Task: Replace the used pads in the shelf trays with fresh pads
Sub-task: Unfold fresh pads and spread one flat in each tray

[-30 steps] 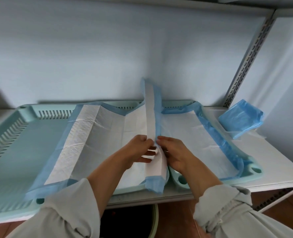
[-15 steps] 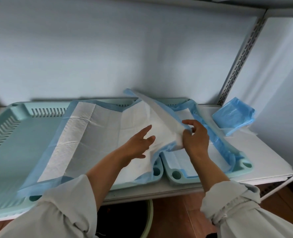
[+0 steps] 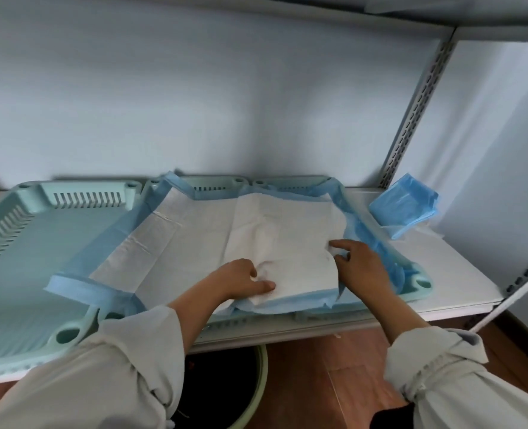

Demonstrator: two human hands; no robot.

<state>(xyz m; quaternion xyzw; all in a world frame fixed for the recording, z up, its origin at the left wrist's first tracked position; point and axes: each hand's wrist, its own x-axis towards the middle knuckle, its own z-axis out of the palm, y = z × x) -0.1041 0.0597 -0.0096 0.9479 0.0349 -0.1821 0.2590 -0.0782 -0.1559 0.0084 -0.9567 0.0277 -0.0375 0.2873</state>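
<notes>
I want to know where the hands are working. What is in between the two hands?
In the head view, only the white pad lies between the left hand and the right hand: its rumpled top, spread over the trays.
</notes>
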